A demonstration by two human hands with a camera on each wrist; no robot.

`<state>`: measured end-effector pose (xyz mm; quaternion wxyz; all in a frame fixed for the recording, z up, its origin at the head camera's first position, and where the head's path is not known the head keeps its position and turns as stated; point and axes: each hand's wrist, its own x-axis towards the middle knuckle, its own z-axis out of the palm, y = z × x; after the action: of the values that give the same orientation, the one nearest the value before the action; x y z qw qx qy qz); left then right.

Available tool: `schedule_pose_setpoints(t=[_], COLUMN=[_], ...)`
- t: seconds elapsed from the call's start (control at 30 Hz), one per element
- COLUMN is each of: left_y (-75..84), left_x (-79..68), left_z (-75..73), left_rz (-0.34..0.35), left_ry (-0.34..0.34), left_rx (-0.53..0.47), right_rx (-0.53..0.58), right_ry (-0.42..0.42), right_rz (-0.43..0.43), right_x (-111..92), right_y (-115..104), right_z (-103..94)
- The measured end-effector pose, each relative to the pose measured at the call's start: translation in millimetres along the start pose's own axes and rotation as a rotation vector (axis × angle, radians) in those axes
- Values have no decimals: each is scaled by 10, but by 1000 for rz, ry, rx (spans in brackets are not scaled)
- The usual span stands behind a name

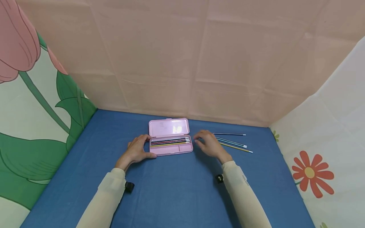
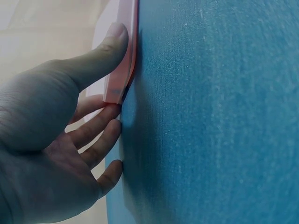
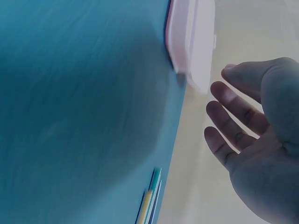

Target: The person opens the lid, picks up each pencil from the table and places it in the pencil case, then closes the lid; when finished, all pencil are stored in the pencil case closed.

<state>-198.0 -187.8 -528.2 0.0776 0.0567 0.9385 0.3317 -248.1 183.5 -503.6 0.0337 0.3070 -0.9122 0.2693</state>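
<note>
An open pink pencil case [image 1: 171, 149] lies on the blue cloth, its lid [image 1: 169, 127] folded back. Several striped pencils [image 1: 169, 141] lie side by side in its rear compartment. With thumb at the front corner and fingers along the left end, my left hand [image 1: 137, 149] holds the case. In the left wrist view the thumb [image 2: 112, 49] lies against its pink side wall. My right hand [image 1: 209, 143] hovers just right of the case, fingers loosely bent and holding nothing. Beyond it, several loose pencils [image 1: 233, 142] lie on the cloth, their far ends hidden behind the hand.
Blue cloth [image 1: 171, 190] covers the table. A beige sheet [image 1: 182, 63] rises behind it. Printed flower panels flank it, a green-leafed one [image 1: 34, 152] at left and a white one [image 1: 313, 126] at right.
</note>
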Motion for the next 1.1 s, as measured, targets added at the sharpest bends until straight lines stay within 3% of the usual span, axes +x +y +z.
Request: schedule_pose_setpoints(t=[0.4, 0.6, 0.83, 1.1], left_y=[-19, -21, -21, -30], left_x=[18, 15, 4, 6], left_z=[-8, -3, -20, -18], left_rz=[6, 8, 3, 8], left_ry=[6, 5, 5, 10], left_rx=[-7, 1, 2, 1], right_rx=[-22, -53, -78, -108], right_ry=[62, 106, 106, 150], right_rz=[132, 146, 237, 298], right_x=[-525, -790, -1107, -1353], right_y=[404, 598, 790, 945], right_z=[-254, -319, -460, -652])
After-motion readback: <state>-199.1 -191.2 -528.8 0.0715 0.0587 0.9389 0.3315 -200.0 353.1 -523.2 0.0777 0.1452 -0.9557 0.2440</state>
